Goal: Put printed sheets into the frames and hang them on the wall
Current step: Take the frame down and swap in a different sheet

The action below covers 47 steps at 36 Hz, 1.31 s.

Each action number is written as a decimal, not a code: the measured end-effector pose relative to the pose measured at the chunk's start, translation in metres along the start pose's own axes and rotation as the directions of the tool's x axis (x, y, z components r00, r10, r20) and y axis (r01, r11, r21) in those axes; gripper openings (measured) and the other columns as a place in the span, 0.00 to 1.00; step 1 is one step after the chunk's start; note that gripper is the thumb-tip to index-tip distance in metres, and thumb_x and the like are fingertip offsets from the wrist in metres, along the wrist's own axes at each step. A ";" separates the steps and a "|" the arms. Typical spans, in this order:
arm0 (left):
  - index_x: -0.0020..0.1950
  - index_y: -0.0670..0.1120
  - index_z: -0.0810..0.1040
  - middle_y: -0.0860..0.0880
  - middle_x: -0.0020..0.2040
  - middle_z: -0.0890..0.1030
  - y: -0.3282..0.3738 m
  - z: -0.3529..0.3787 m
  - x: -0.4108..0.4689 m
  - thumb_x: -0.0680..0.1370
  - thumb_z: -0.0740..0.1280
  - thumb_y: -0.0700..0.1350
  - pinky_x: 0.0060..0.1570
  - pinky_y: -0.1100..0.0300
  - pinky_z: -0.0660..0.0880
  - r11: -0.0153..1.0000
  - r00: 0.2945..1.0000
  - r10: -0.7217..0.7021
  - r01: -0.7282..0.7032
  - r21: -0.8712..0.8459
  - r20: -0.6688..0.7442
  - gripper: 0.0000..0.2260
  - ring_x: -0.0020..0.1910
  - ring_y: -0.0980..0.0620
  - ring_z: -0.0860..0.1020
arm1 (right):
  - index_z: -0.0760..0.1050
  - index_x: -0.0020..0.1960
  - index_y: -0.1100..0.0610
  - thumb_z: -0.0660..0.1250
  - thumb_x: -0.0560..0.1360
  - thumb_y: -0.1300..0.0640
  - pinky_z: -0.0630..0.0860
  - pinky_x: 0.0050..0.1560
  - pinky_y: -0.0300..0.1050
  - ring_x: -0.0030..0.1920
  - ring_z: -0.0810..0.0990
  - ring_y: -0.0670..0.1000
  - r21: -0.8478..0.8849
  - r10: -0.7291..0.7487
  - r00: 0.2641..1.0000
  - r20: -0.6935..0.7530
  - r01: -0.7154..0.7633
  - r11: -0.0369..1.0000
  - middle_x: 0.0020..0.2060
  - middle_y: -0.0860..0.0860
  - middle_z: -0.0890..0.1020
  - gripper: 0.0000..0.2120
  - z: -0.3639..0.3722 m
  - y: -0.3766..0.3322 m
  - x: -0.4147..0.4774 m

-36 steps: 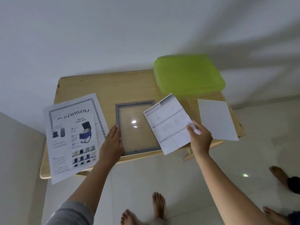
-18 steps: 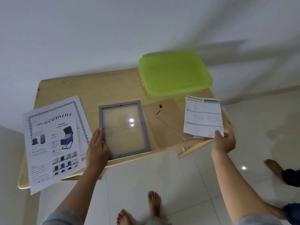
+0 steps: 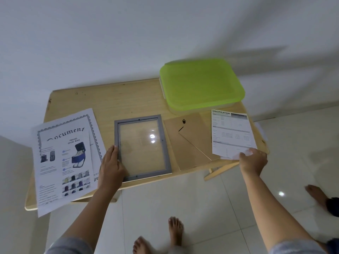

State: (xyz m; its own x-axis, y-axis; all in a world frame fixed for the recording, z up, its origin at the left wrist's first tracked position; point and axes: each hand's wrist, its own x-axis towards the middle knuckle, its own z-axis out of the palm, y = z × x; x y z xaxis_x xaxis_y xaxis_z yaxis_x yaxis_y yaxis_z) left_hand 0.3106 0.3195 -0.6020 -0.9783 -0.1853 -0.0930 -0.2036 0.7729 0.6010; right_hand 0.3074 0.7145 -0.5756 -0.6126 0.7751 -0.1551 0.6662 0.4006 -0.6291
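A grey picture frame (image 3: 142, 147) with glass lies flat in the middle of the wooden table (image 3: 117, 99). My left hand (image 3: 111, 165) rests flat on its left edge, fingers straight. To its right lies the brown backing board (image 3: 190, 143) with a black hanger. My right hand (image 3: 253, 160) pinches the bottom edge of the "Specification" sheet (image 3: 232, 134), which lies at the table's right end over another white sheet. Two printed sheets (image 3: 64, 158), a "Document" certificate and a shoe-bag flyer, overlap at the left.
A green-lidded plastic box (image 3: 201, 85) sits at the table's back right against the white wall. My bare feet (image 3: 174, 233) stand on the tiled floor below. Another person's foot (image 3: 317, 195) is at the far right.
My right hand carried the Specification sheet from over the frame to the table's right end and laid it down, uncovering the backing board. My left hand stayed on the frame.
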 end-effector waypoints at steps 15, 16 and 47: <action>0.67 0.40 0.69 0.42 0.69 0.68 -0.012 -0.060 0.003 0.77 0.61 0.41 0.63 0.47 0.70 0.982 0.999 0.003 0.005 0.187 -0.041 0.18 0.68 0.44 0.66 | 0.77 0.55 0.63 0.64 0.73 0.66 0.69 0.55 0.41 0.56 0.76 0.55 0.104 -0.613 0.744 0.267 0.610 0.786 0.52 0.57 0.79 0.11 0.074 -0.092 -0.138; 0.67 0.41 0.69 0.43 0.68 0.69 -0.022 -0.067 -0.001 0.77 0.61 0.42 0.61 0.46 0.71 0.982 0.998 -0.024 0.035 0.183 -0.062 0.18 0.67 0.44 0.67 | 0.77 0.55 0.62 0.64 0.73 0.66 0.69 0.55 0.41 0.56 0.76 0.55 0.120 -0.655 0.695 0.297 0.653 0.748 0.51 0.56 0.80 0.11 0.086 -0.099 -0.155; 0.75 0.43 0.49 0.50 0.73 0.43 -0.144 -0.097 -0.069 0.77 0.43 0.60 0.69 0.56 0.43 0.950 0.970 -0.210 0.231 0.209 -0.118 0.31 0.73 0.51 0.42 | 0.71 0.56 0.60 0.67 0.73 0.62 0.68 0.39 0.29 0.47 0.73 0.49 0.272 -0.470 0.641 0.607 0.388 0.881 0.53 0.56 0.75 0.13 0.213 -0.171 -0.334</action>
State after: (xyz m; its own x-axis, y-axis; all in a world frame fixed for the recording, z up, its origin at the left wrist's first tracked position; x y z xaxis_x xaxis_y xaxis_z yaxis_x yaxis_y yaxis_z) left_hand 0.4117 0.1621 -0.6056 -0.9018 -0.4141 -0.1232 -0.4281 0.8184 0.3834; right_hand 0.3073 0.2831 -0.5788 -0.9637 0.0118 -0.2666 0.2335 0.5206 -0.8212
